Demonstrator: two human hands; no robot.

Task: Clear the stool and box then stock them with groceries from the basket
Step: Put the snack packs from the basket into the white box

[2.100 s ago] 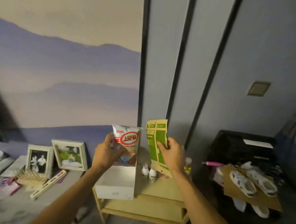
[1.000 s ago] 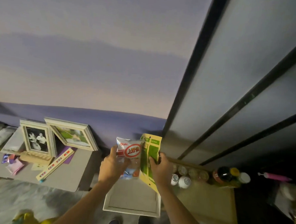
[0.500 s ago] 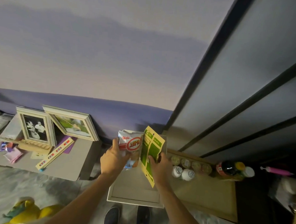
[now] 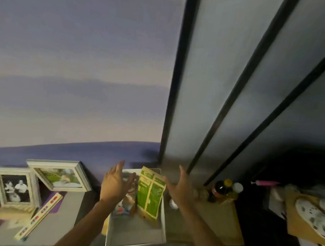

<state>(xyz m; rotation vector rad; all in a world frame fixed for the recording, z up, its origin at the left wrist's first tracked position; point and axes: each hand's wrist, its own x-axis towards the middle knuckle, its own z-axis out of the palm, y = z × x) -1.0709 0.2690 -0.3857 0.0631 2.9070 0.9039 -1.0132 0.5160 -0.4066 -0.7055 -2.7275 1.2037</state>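
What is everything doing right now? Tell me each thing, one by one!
left hand: open, holding nothing
right hand: open, holding nothing
green packet: standing in the box, let go
snack bag: in the box, partly hidden by the left hand
white box: open on top, front part bare
photo frames: standing upright
dark bottle: upright, capped

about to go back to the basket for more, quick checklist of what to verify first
1. Left hand empty and open: ok.
2. Right hand empty and open: ok.
3. Green packet inside the white box: ok, standing, tilted.
4. Snack bag inside the box: ok, partly hidden by the left hand.
5. Bare floor left in the box: ok, near half.
6. Basket within reach: cannot tell, out of view.
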